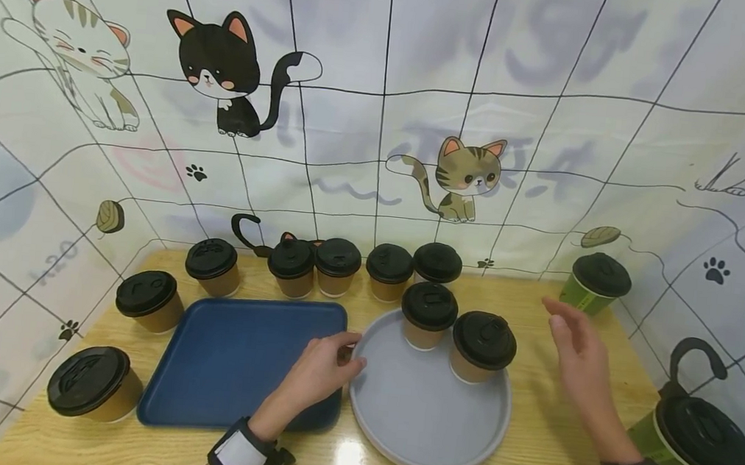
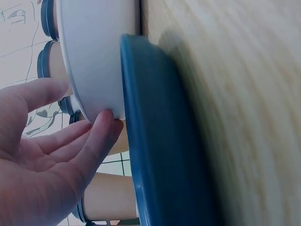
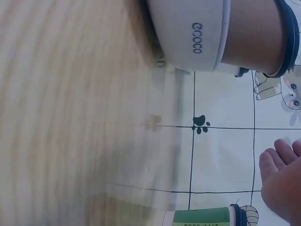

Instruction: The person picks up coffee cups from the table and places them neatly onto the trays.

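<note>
My left hand (image 1: 321, 365) touches the left rim of a round grey tray (image 1: 422, 429). In the left wrist view its fingertips (image 2: 106, 115) meet the tray's pale side wall, and the thumb lies near the rim. Two brown paper cups with black lids, a rear one (image 1: 428, 315) and a front one (image 1: 482, 345), stand upright on the tray's back part. My right hand (image 1: 581, 358) hovers to the right of the tray, holding nothing, its fingers extended toward the left. Beyond it, a green cup with a black lid (image 1: 597, 282) stands at the back right corner.
A blue rectangular tray (image 1: 227, 367) lies left of the grey one. Several brown lidded cups line the table's back and left edges, including a near-left cup (image 1: 96, 383). Another green cup (image 1: 694, 438) stands at the right edge. A cat-printed sheet (image 1: 355, 127) encloses the table.
</note>
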Demonstrator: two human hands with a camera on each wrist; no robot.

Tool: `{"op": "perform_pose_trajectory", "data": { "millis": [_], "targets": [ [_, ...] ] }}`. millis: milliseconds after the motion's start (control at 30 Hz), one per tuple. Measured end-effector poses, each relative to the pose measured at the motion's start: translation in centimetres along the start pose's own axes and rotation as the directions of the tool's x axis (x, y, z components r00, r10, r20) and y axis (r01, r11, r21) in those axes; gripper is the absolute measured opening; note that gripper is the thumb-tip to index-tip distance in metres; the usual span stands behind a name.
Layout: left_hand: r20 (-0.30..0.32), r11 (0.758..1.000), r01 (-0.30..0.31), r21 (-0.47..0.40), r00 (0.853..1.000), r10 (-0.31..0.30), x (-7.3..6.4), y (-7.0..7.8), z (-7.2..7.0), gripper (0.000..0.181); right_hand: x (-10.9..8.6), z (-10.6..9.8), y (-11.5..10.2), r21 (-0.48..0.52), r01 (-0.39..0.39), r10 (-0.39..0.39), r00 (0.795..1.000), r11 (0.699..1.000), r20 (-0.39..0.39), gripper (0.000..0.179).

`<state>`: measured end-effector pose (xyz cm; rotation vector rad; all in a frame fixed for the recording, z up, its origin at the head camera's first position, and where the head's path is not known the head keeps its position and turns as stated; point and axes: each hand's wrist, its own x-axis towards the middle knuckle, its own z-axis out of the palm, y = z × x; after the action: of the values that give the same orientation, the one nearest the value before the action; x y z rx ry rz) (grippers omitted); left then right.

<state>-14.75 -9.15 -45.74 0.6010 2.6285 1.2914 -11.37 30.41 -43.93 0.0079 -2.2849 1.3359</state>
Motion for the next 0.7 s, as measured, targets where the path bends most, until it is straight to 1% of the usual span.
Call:
{"op": "perform_pose_trajectory", "data": {
  "millis": [33, 100, 233, 367, 467, 567, 700],
  "targets": [
    [-0.006, 1.000, 0.001, -0.011, 1.000, -0.001, -0.1, 0.0, 0.0, 0.048, 0.1, 0.0, 0.0, 0.011, -0.007, 0.007, 1.000, 1.000, -0.012, 0.040],
    [-0.026, 1.000, 0.001, 0.000, 1.000, -0.001, -0.1, 0.0, -0.1, 0.047, 0.3, 0.1, 0.0, 0.040, -0.018, 0.019, 0.999, 0.999, -0.036, 0.039],
    [-0.074, 0.996, 0.014, 0.091, 0.997, -0.007, -0.2, 0.1, -0.3, 0.042, 0.5, 0.2, 0.1, 0.055, -0.047, 0.051, 0.996, 0.997, -0.075, 0.039],
    [-0.107, 0.986, 0.009, 0.165, 0.994, 0.009, -0.2, 0.3, -0.5, 0.032, 0.6, 0.1, 0.2, 0.039, -0.088, 0.091, 0.990, 0.995, -0.104, 0.040],
    [-0.124, 0.982, -0.022, 0.187, 0.991, 0.046, 0.2, 0.3, -0.6, 0.029, 0.8, 0.0, 0.4, 0.029, -0.118, 0.121, 0.987, 0.993, -0.110, 0.041],
    [-0.100, 0.983, -0.056, 0.173, 0.992, 0.074, 0.8, 0.2, -0.5, 0.031, 1.0, -0.1, 0.5, 0.026, -0.139, 0.141, 0.984, 0.990, -0.109, 0.042],
    [-0.032, 0.992, -0.060, 0.107, 0.997, 0.064, 1.0, 0.1, -0.1, 0.038, 1.2, 0.0, 0.5, 0.040, -0.158, 0.162, 0.980, 0.987, -0.112, 0.042]
  ]
}}
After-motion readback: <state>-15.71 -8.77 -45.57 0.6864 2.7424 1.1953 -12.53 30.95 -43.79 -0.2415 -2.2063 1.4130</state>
